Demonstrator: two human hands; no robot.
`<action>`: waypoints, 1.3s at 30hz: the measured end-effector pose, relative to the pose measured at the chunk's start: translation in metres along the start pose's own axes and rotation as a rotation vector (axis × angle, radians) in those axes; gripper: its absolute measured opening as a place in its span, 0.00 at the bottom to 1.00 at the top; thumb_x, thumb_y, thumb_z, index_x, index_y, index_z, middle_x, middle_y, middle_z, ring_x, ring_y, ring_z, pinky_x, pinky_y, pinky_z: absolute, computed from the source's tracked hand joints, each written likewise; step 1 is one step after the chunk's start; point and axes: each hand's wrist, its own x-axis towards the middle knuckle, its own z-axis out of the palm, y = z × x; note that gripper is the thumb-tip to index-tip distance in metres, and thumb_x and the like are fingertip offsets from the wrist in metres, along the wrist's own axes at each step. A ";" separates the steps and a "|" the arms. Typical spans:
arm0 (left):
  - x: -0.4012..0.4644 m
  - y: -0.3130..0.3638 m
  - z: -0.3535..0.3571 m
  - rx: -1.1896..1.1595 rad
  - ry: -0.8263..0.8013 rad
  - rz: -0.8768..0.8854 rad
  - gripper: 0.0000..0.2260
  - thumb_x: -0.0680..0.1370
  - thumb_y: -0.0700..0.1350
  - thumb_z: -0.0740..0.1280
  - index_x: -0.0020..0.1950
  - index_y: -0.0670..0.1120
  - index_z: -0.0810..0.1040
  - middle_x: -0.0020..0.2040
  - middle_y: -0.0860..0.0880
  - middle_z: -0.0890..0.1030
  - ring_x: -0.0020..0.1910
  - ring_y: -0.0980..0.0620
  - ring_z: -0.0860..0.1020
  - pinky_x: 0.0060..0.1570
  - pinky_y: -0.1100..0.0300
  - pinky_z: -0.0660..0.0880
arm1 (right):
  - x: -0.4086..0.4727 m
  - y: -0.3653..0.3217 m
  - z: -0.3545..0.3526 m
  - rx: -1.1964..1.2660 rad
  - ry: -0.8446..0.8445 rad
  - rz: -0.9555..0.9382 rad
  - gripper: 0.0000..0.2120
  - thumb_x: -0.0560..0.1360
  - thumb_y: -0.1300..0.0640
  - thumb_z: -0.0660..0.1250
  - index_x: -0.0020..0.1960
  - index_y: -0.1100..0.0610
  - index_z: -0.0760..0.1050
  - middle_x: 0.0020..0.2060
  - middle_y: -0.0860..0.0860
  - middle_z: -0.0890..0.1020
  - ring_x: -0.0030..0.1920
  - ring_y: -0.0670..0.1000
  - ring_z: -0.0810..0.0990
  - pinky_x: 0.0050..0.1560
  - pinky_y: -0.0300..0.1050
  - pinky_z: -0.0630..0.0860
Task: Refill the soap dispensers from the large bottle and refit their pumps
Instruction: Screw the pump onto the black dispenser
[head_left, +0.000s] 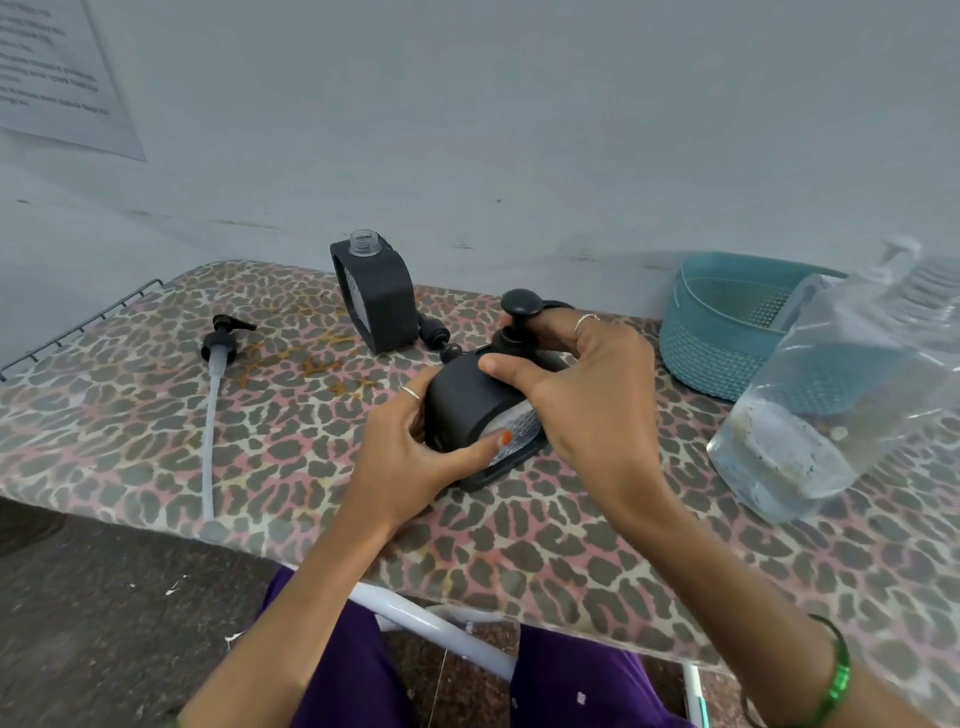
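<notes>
Tabletop (545, 540): leopard-print cover | large bottle (831, 405): far right, no label readable | wall notice (57, 78): text blurred | dispenser (467, 400): tilted at centre, left hand (410, 457) grasps body, right hand (582, 395) grasps pump end | second dispenser (376, 296): upright, uncapped | loose pump (221, 353): lying left.

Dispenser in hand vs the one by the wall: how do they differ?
The held dispenser has a pump in its neck; the dispenser by the wall has a bare, open neck. The held one is tilted, gripped by the left hand and right hand; the other stands upright, untouched. Both have black casings.
</notes>
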 end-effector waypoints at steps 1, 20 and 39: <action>0.000 0.000 0.000 0.004 0.002 0.002 0.23 0.65 0.53 0.76 0.58 0.57 0.75 0.52 0.60 0.82 0.51 0.60 0.81 0.48 0.68 0.76 | -0.002 0.000 0.004 -0.009 0.027 0.002 0.14 0.66 0.57 0.78 0.52 0.52 0.83 0.39 0.37 0.81 0.44 0.36 0.80 0.46 0.24 0.73; 0.003 -0.009 -0.002 -0.084 -0.018 -0.046 0.22 0.69 0.38 0.77 0.59 0.52 0.76 0.53 0.55 0.83 0.53 0.57 0.82 0.50 0.66 0.77 | 0.022 0.012 -0.020 0.072 -0.380 -0.056 0.17 0.71 0.67 0.71 0.56 0.51 0.80 0.52 0.45 0.84 0.56 0.41 0.80 0.63 0.42 0.74; 0.012 0.001 0.000 -0.142 -0.074 -0.321 0.23 0.70 0.41 0.75 0.62 0.53 0.72 0.53 0.56 0.81 0.48 0.64 0.81 0.43 0.70 0.77 | 0.054 -0.008 -0.042 -0.630 -0.645 -0.135 0.21 0.65 0.57 0.76 0.57 0.53 0.76 0.52 0.50 0.82 0.47 0.49 0.78 0.43 0.39 0.71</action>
